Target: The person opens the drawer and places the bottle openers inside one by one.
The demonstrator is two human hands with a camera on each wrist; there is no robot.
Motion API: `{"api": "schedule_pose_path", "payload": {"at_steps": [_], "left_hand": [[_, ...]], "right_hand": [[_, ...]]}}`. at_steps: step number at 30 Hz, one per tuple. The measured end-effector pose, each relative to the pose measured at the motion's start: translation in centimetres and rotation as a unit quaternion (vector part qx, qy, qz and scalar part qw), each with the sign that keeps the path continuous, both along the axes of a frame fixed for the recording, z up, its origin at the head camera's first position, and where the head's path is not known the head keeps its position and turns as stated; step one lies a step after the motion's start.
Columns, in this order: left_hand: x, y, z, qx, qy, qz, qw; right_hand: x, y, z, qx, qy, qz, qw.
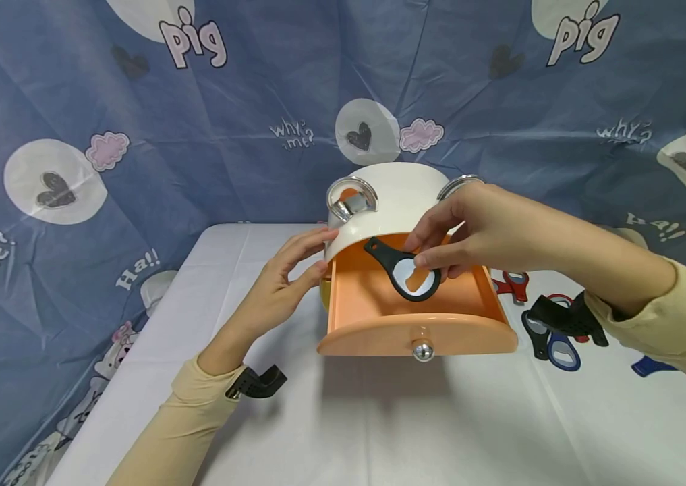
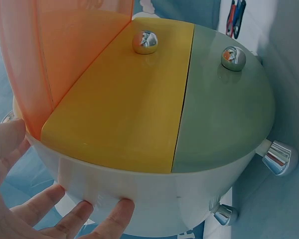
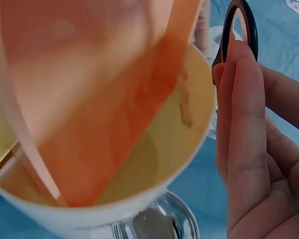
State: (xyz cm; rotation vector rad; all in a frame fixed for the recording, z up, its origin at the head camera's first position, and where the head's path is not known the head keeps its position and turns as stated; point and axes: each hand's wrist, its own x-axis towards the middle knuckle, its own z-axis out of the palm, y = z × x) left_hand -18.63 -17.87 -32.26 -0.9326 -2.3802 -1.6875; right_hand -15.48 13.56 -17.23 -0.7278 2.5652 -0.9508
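Right hand pinches opener over drawer.

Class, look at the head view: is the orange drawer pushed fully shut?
No, the orange drawer stands pulled out, and the right hand holds a black bottle opener over it.

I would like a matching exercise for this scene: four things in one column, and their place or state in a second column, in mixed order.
Things:
1. black bottle opener
2. orange drawer
3. left hand
4. blue bottle opener

Places or states:
A. lies on the table, right of the box
B. pulled out of the white box
C. pinched by the right hand above the drawer
D. rests with straight fingers against the side of the box

Pairs: 1-C, 2-B, 3-D, 4-A
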Motion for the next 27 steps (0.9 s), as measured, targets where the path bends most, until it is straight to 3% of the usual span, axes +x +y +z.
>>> {"api": "schedule_pose_path", "payload": {"at_steps": [17,27], "left_hand": [[-0.1,0.0,0.1,-0.002,-0.001,-0.003,1.0],[0.0,0.0,0.3,-0.004,-0.004,-0.001,1.0]], "right_hand": [[-0.4,-3.8,-0.7,0.059,-0.027,0.054,0.996],[-0.6,-4.9,-1.1,0.078,-0.054,0.063,0.993]]}}
